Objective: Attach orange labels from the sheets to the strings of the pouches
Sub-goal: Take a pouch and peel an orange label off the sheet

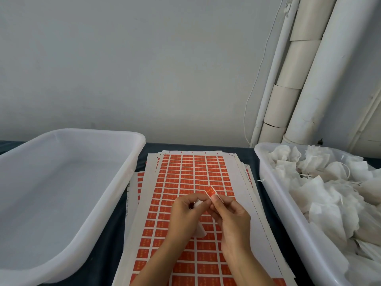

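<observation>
A stack of sheets point(191, 174) printed with rows of small orange labels lies in the middle of the dark table. Above it, my left hand point(185, 213) grips a white pouch point(201, 231), part of which hangs below the palm. My right hand point(231, 215) pinches one orange label point(210, 191), folded and standing up between its fingertips. Both hands meet fingertip to fingertip over the sheets. The pouch's string is hidden between the fingers.
A white plastic tub point(68, 182) with nothing visible inside stands on the left. A second white tub point(274, 195) on the right is heaped with several white pouches point(334, 188). White pipes point(296, 79) run up the wall behind it.
</observation>
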Demonstrator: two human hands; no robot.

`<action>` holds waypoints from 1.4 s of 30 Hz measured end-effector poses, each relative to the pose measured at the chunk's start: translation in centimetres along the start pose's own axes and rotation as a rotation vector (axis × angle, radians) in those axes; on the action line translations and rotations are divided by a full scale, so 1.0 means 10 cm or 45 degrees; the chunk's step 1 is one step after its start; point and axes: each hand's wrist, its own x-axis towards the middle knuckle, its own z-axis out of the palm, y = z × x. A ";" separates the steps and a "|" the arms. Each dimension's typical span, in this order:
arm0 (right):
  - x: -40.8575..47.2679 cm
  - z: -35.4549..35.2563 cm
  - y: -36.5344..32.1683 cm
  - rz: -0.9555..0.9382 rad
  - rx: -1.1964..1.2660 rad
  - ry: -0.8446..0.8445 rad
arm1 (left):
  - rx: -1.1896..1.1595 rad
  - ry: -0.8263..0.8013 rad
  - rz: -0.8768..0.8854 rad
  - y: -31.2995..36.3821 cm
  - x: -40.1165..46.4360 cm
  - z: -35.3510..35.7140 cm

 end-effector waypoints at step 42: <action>0.06 -0.07 -0.03 -0.194 -0.461 -0.049 | 0.096 0.035 0.146 -0.05 0.05 -0.09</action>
